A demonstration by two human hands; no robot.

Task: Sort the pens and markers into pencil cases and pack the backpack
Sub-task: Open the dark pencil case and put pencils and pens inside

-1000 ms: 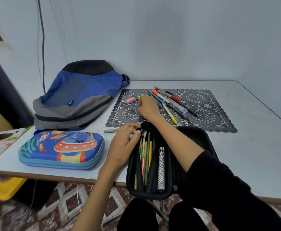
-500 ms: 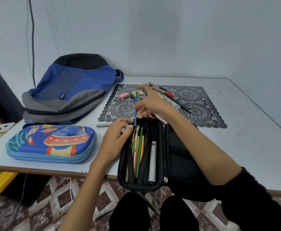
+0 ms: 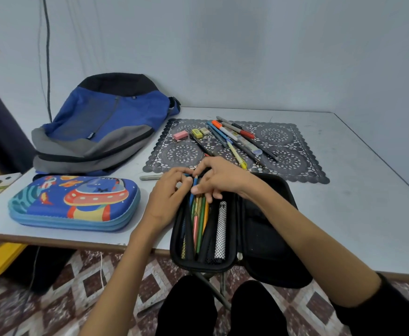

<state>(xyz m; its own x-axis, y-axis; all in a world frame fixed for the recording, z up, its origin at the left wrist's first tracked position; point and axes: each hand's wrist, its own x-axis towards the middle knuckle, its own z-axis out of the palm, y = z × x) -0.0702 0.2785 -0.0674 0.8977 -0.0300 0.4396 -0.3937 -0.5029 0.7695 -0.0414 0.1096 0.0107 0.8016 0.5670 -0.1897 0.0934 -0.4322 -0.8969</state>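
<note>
- The person's left hand (image 3: 168, 195) and right hand (image 3: 220, 178) meet over the far end of the open black pencil case (image 3: 266, 229), and their fingers overlap and hide that end of the case.
- The right hand pinches a blue pencil (image 3: 193, 189) between thumb and fingers. Only a short stretch of the shaft shows, running down into the left compartment among the other coloured pencils.
- The left hand's fingers curl round the case's far left rim and grip it. Its fingertips crowd against the pencil, so exact contact there is hard to make out.
- A grey marker (image 3: 151, 177) lies on the table (image 3: 344, 202) just left of the hands, its right end hidden behind the left hand.
- The near end of the case hangs past the table's near edge.
- More pens and markers (image 3: 235, 139) lie fanned on the lace mat (image 3: 293, 146) at the far side, beside a pink eraser (image 3: 180, 135).
- The blue backpack (image 3: 106, 122) sits far left, and a space-print pencil case (image 3: 74, 202) lies zipped shut near left.
- Half a second earlier the right hand held the blue pencil upright over the mat's near edge. The pencil has since tipped down into the case and the hand has drawn nearer.
</note>
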